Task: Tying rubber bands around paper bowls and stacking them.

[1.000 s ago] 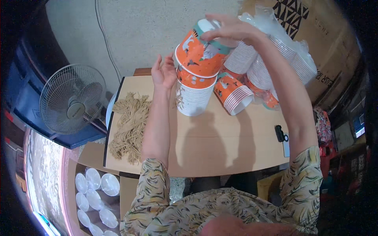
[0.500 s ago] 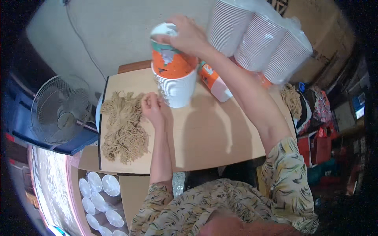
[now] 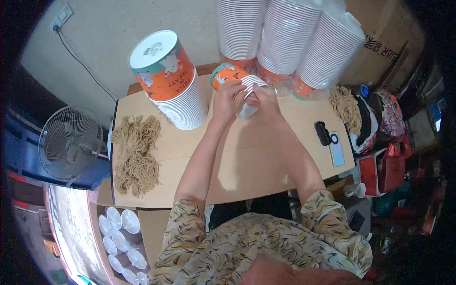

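A short stack of orange paper cups [image 3: 229, 72] with white rims and green bases lies on its side at the far middle of the table. My left hand [image 3: 227, 102] has its fingers pinched at the stack's rim end. Close beside it, my right hand [image 3: 267, 100] grips the same rims from the right. A white piece shows just below the fingers, and I cannot tell whether it belongs to the end cup. To the left, a tall stack of larger paper tubs [image 3: 179, 83] stands upside down, orange with a white base on top and white rims below.
Brown raffia bundles [image 3: 137, 154] lie at the table's left. Tall plastic-wrapped stacks of white-rimmed tubs [image 3: 289, 40] stand at the back right. A phone [image 3: 337, 148] and a black case [image 3: 322, 133] lie near the right edge. A fan [image 3: 71, 142] stands left, above a box of clear cups [image 3: 131, 222].
My right hand has left the top of the tall upright stack for the lying cups. My left hand has moved right, away from the raffia, and meets it there. The view has shifted.
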`<state>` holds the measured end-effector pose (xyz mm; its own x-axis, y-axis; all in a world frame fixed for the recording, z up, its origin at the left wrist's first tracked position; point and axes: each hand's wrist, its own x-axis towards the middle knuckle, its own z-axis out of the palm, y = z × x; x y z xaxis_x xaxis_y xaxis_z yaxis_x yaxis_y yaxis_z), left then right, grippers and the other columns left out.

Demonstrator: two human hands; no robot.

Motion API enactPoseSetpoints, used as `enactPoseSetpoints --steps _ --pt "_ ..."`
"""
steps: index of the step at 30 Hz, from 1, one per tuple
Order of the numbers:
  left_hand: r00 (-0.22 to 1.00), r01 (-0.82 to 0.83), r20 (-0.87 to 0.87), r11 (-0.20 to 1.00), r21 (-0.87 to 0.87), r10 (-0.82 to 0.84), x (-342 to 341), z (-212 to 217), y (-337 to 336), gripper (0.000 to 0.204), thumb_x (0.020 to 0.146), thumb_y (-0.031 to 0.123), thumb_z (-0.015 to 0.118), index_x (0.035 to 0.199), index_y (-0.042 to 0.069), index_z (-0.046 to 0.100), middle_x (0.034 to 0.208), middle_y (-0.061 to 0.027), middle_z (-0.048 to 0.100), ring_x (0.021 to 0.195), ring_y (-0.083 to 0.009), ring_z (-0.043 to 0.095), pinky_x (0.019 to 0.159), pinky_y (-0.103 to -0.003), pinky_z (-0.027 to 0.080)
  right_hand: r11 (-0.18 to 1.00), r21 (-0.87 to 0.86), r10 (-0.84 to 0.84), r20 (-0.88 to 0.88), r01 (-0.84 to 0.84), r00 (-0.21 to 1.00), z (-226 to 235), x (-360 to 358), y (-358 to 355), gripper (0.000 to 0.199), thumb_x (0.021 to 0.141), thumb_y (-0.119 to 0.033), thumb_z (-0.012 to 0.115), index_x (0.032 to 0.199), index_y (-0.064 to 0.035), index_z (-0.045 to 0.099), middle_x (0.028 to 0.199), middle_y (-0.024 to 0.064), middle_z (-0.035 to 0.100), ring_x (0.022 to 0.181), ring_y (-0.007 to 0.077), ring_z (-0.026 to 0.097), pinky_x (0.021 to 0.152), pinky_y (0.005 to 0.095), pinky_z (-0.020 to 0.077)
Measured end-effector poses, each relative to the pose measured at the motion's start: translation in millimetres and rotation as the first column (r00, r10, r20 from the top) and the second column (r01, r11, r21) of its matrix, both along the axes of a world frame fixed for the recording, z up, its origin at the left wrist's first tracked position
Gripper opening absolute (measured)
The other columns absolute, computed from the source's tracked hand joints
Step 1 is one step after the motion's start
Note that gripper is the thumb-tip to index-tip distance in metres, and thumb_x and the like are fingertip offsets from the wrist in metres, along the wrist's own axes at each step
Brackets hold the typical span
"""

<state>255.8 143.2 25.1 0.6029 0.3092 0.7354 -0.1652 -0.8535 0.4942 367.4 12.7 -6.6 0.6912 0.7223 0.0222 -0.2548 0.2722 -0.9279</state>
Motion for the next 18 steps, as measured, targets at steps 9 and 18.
enactPoseSetpoints --steps 9,18 --pt "0.984 -0.012 -0.177 0.999 -0.044 0.004 -3.1 15.1 -16.5 0.02 0.081 0.016 0.074 0.096 0.003 0.073 0.1 -0.0122 0.072 0.091 -0.0313 0.07 0.08 -0.041 0.056 0.933 -0.083 -0.311 0.299 0.349 0.902 -32.4 -0.6 21.5 0.03 0.091 -0.021 0.066 0.074 0.0041 0.064 0.063 0.0071 0.064 0.063 0.0136 0.067 0.056 0.0342 0.0514" --pt "0.982 -0.131 -0.151 0.984 -0.118 0.113 -36.0 -7.4 -17.6 0.021 0.079 0.015 0.074 0.097 0.003 0.072 0.097 -0.013 0.071 0.087 -0.0292 0.07 0.075 -0.041 0.056 0.791 -0.188 -0.137 0.873 0.582 0.468 -1.2 -95.8 -70.0 0.018 0.085 -0.017 0.066 0.082 -0.0015 0.058 0.071 0.0197 0.061 0.066 0.0394 0.062 0.061 0.0496 0.049"
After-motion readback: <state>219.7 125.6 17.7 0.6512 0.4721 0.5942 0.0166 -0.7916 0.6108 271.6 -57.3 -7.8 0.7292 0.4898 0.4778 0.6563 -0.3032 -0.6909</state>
